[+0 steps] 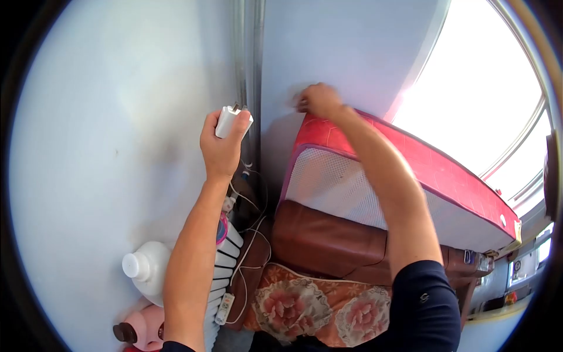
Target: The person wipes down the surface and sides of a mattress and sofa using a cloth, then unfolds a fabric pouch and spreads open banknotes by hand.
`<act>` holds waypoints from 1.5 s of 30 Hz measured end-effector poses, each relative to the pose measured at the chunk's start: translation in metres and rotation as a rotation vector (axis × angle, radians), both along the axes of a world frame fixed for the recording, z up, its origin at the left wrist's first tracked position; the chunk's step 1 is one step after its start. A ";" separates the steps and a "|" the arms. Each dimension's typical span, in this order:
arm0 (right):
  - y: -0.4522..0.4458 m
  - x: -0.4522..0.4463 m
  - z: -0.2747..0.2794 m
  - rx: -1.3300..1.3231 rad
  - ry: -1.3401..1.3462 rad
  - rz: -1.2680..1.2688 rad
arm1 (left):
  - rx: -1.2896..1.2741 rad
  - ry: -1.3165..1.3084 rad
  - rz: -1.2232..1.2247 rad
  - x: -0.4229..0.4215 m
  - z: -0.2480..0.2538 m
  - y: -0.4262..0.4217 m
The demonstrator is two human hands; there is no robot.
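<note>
White charger plug (233, 124) is held up in front of the room's corner, its metal prongs (236, 107) pointing upward; the left hand (221, 154) has it pinched firmly between thumb and fingers. Good handling, I judge, means gripping only the plastic sides, with fingertips clear of the metal. The right hand (319, 101) is blurred, just by the near upper corner of a red mattress (399, 139); its fingers look curled, but whether they hold anything I cannot tell. Below, white cords (252, 268) trail beside a brown sofa (328, 234) with a floral cover (290, 308). Grey pipes (258, 70) run up the pale wall (123, 117), and a bright window (481, 70) stands at right.
</note>
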State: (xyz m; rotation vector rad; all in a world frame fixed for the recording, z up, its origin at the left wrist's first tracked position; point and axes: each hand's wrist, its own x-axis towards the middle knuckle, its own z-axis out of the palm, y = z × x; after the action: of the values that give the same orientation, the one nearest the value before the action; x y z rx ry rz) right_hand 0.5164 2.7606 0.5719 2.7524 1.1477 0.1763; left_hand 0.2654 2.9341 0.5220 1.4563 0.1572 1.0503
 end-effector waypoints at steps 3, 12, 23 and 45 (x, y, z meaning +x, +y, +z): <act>-0.014 0.019 -0.013 0.009 -0.052 0.082 | -0.024 0.008 0.006 0.002 -0.007 -0.003; 0.033 0.026 -0.062 0.174 0.357 0.194 | 0.091 0.070 0.015 -0.008 -0.018 -0.012; -0.001 -0.086 -0.023 0.082 0.547 0.683 | 0.052 0.014 0.033 0.011 -0.021 -0.013; -0.362 -0.084 -0.092 1.389 0.005 -0.242 | 0.604 -0.235 -0.464 0.188 0.136 -0.135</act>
State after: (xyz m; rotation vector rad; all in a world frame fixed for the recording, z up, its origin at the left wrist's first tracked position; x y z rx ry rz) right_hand 0.4320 2.3985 0.4799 3.9353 0.7574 1.3864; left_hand 0.4534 2.7987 0.6577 1.7671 -0.6910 0.9047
